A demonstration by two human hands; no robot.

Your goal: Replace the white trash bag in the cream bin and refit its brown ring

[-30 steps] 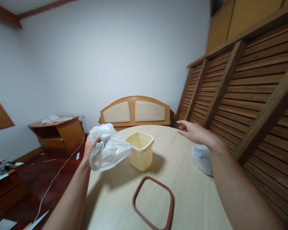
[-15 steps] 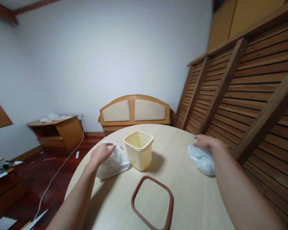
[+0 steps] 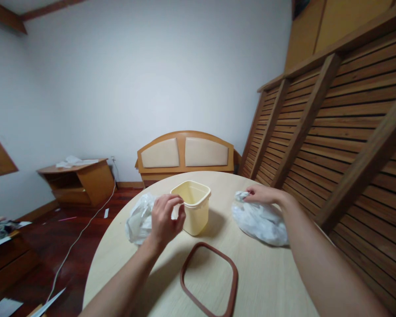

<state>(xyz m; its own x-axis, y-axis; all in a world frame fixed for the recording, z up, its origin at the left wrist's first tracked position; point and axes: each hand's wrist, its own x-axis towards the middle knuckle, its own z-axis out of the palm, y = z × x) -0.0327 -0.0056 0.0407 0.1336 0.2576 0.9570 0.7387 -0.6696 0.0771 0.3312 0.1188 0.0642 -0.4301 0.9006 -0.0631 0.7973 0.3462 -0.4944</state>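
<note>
A pale yellow square bin (image 3: 198, 218) stands upright on the round table, its top uncovered. My left hand (image 3: 165, 220) is held in front of the bin's left side, fingers curved and thumb apart from them. Behind it, a crumpled white plastic bag (image 3: 139, 220) lies left of the bin, partly hidden by the hand. At the right, my right hand (image 3: 260, 194) pinches the gathered top of another white plastic bag (image 3: 259, 224), whose bulky body rests on the table. A brown rounded-square rim (image 3: 235, 281) lies flat in front of the bin.
The pale round table (image 3: 270, 277) fills the foreground. Beyond it stands a padded headboard (image 3: 185, 152) against the wall. Slatted wooden panels (image 3: 303, 141) lean close on the right. A low cabinet (image 3: 95, 185) and a white cable (image 3: 86, 226) are on the left floor.
My left hand has left the left bag and moved right, toward the bin. My right hand has moved left, drawing the right bag's top with it. Bin and rim stay put.
</note>
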